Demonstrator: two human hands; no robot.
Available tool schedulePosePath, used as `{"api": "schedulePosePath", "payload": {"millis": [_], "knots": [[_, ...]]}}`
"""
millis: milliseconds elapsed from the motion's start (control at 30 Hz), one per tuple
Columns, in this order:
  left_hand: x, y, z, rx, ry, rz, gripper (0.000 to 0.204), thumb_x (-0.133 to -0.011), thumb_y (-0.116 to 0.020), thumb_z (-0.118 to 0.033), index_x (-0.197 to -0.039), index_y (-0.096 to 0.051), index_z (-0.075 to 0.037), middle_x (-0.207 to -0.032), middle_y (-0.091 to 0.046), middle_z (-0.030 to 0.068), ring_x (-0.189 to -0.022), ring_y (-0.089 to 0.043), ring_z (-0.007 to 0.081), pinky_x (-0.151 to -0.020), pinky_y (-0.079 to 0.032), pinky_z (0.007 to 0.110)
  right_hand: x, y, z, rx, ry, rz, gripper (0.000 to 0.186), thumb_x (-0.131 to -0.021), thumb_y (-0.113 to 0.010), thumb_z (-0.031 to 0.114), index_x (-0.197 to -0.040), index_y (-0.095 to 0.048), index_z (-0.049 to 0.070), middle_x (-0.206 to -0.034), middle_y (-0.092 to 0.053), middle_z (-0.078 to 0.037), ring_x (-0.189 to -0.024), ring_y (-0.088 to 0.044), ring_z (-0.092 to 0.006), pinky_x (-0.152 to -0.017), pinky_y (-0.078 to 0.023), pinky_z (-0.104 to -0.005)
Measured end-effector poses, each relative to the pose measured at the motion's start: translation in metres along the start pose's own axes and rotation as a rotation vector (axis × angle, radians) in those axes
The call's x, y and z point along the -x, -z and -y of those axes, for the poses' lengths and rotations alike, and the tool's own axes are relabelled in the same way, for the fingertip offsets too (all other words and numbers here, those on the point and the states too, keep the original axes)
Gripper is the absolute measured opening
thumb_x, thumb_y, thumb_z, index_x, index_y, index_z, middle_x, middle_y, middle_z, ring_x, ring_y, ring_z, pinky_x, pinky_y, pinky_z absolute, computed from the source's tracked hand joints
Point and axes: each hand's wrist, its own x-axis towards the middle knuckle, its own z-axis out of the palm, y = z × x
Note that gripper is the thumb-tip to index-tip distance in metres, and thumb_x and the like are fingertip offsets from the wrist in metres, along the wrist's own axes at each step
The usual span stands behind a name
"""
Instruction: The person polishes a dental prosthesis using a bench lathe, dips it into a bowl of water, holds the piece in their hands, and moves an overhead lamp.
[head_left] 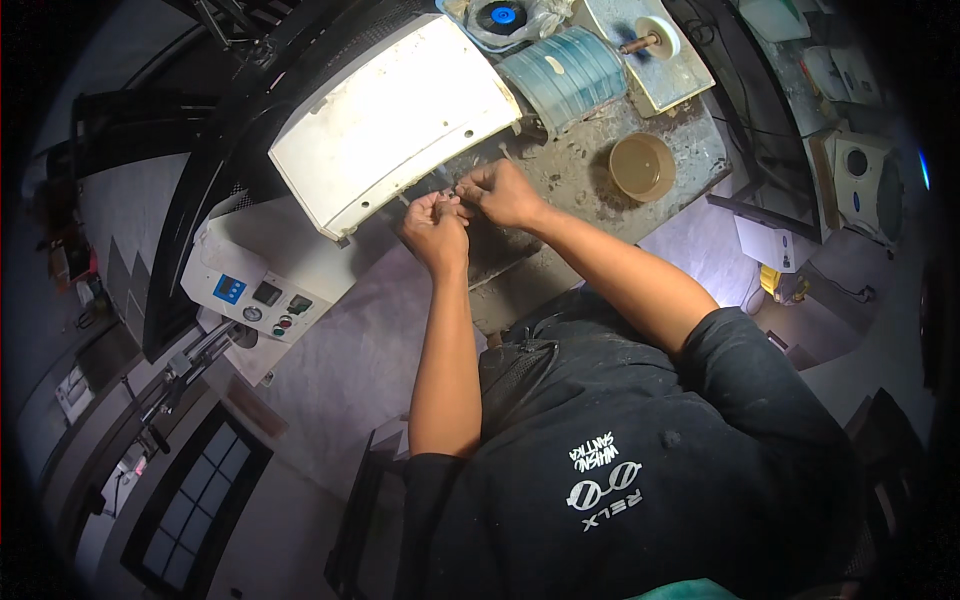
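Both of my hands meet at the front edge of a white boxy machine cover [400,115]. My left hand [437,232] is closed, thumb and fingers pinched together around something too small to name. Just right of it, my right hand [502,195] is closed as well, its fingertips nearly touching the left ones. What lies between the fingertips is hidden or too tiny to make out. Under the hands is a dirty, stained worktop [570,175], dark in the cover's shadow.
A round tan tub [641,167] stands right of my right hand. Behind it are a ribbed blue translucent container [565,75] and a white wheel on a brown shaft [656,38]. At left is a white control box [265,295] with small displays and buttons.
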Motion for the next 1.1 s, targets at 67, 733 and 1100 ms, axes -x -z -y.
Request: {"api": "schedulePosePath", "payload": {"millis": [67, 733, 1100], "knots": [[0.004, -0.003, 0.000, -0.031, -0.050, -0.017, 0.007, -0.091, -0.052, 0.005, -0.085, -0.055, 0.008, -0.074, -0.063, 0.0129, -0.053, -0.058, 0.0132, -0.047, -0.044, 0.022, 0.000, -0.001, -0.002, -0.020, 0.009, 0.012, 0.014, -0.087, -0.065, 0.012, -0.088, -0.072, 0.000, -0.077, -0.071, -0.014, -0.067, -0.065, -0.0144, -0.066, -0.050, -0.0315], [-0.012, 0.008, -0.005, 0.248, 0.271, 0.000, 0.002, -0.085, -0.056, 0.007, -0.086, -0.056, 0.008, -0.072, -0.062, 0.0146, -0.051, -0.059, 0.0168, -0.045, -0.045, 0.024, -0.002, -0.006, 0.007, 0.073, -0.009, -0.038, 0.016, -0.085, -0.066, 0.014, -0.085, -0.073, 0.000, -0.080, -0.071, -0.016, -0.072, -0.070, -0.0227, -0.071, -0.052, -0.0334], [0.055, 0.034, -0.043, -0.198, -0.397, 0.063, 0.006, -0.094, -0.052, 0.003, -0.096, -0.055, 0.007, -0.079, -0.064, 0.0126, -0.060, -0.061, 0.0120, -0.054, -0.048, 0.022, 0.040, -0.007, -0.034, 1.259, 0.467, 0.275, 0.078, -0.072, -0.065, 0.036, -0.138, -0.044, -0.001, -0.144, -0.043, -0.014, -0.114, -0.049, -0.0236, -0.092, -0.036, -0.0367]]}}
